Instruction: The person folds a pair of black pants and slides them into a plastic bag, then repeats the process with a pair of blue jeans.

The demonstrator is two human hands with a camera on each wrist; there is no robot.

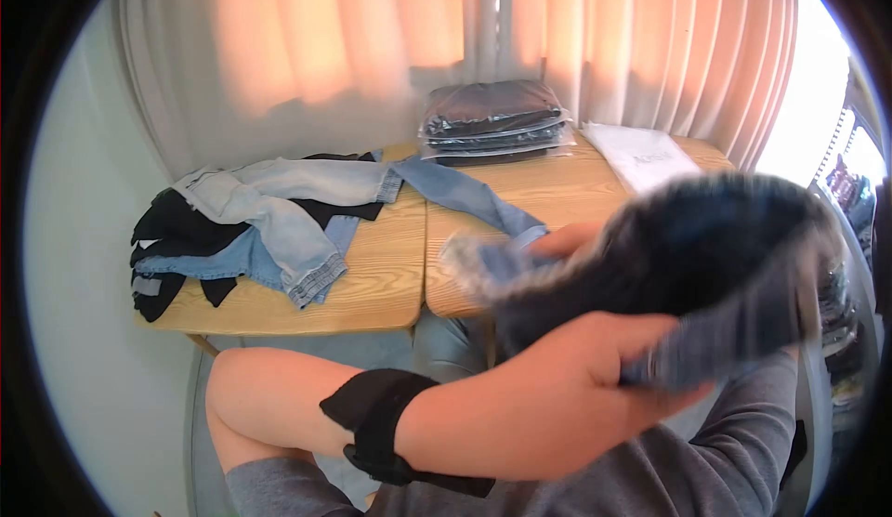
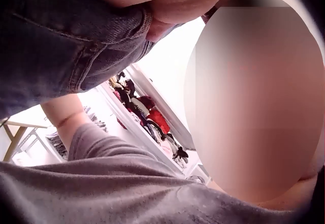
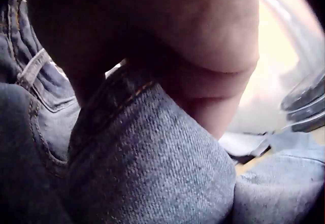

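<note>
A dark blue denim garment [image 1: 557,303], blurred in the head view, is held up over the lap and the table's front edge. The left hand [image 1: 604,378] grips its near edge, thumb on one side and fingers on the other; a black strap is round that forearm. Behind the denim, the right hand [image 1: 569,238] shows only in part. In the right wrist view, that hand [image 3: 203,46] has its fingers curled over a seamed fold of the denim [image 3: 152,158]. The left wrist view shows the denim's stitched seams [image 2: 76,51] beside the left hand [image 2: 172,1].
Light grey, blue and black garments [image 1: 269,210] lie piled on the wooden table [image 1: 390,303] at left. A blue denim piece [image 1: 465,192] stretches across the table's seam. At the back are a stack of bagged dark clothes [image 1: 492,122] and a white bag [image 1: 641,155].
</note>
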